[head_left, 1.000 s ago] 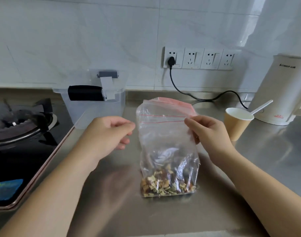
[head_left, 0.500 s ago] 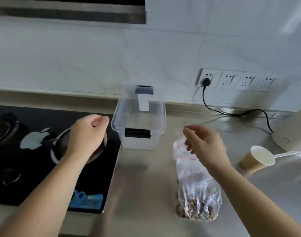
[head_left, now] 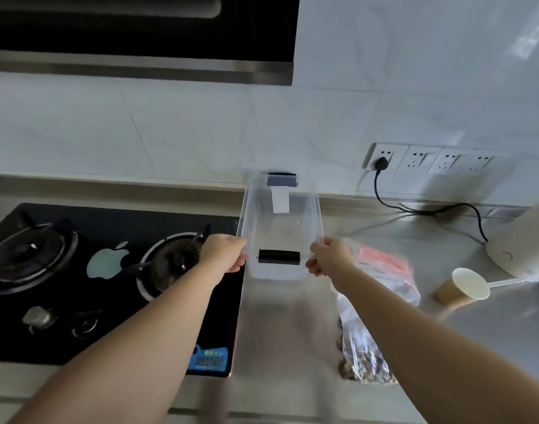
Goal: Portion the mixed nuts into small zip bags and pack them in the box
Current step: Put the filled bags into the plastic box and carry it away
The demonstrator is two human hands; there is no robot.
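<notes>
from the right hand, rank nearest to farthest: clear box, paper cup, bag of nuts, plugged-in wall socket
Measured from the right hand in the head view:
1. clear box: the hand grips its right side.
2. bag of nuts: just right of the hand, lying on the counter.
3. paper cup: farther right, tipped on the counter.
4. plugged-in wall socket: up on the back wall.

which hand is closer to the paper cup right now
Right. The right hand grips the clear box's right side, on the same side as the paper cup; the left hand grips the box's left side, farther off.
</notes>
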